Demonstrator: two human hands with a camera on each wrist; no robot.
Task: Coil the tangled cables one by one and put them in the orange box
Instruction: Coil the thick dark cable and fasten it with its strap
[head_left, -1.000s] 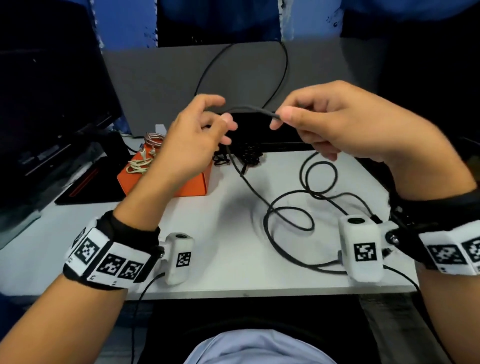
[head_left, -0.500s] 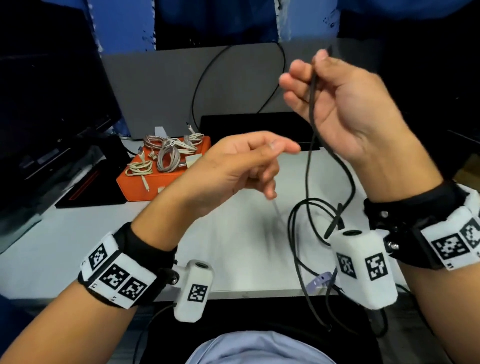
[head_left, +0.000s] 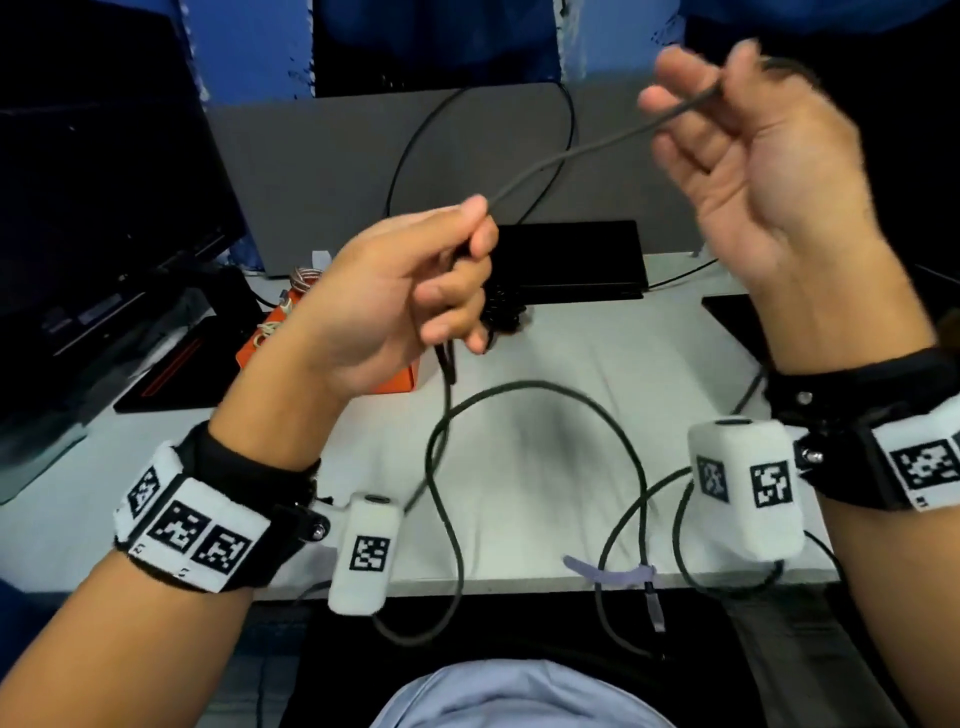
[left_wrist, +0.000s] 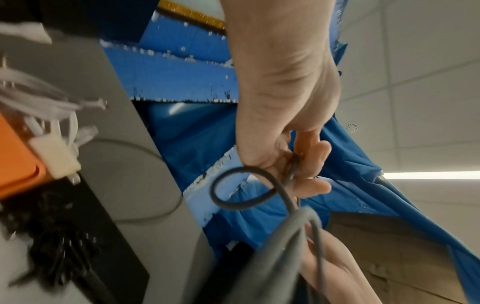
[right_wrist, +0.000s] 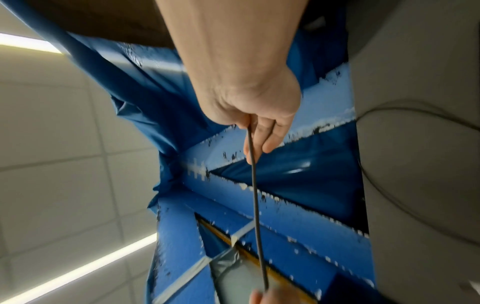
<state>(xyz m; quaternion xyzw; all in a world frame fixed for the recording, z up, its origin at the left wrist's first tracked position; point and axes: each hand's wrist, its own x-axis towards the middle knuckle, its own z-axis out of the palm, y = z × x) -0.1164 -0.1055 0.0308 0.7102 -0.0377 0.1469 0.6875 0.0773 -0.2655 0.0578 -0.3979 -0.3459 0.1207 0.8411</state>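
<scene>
We pinch the black cable (head_left: 587, 150) between both hands, left hand (head_left: 410, 291) and right hand (head_left: 753, 156) (slack loops over the bench (head_left: 545, 467)).

Both hands are hovering above the table (head_left: 545, 364), the left hand (head_left: 395, 301) lower and to the left, the right hand (head_left: 769, 171) higher and to the right. 1 cable (head_left: 582, 153) is stretching between them, then dropping from the left hand into loops lying on the table's near part and hanging over its front edge. The orange box (head_left: 260, 345) is sitting on the table behind the left hand, with coiled cables (left_wrist: 39, 98) in it. A monitor (head_left: 104, 218) is standing at the far left. A laptop (head_left: 566, 262) is lying at the table's back, between the hands.
</scene>
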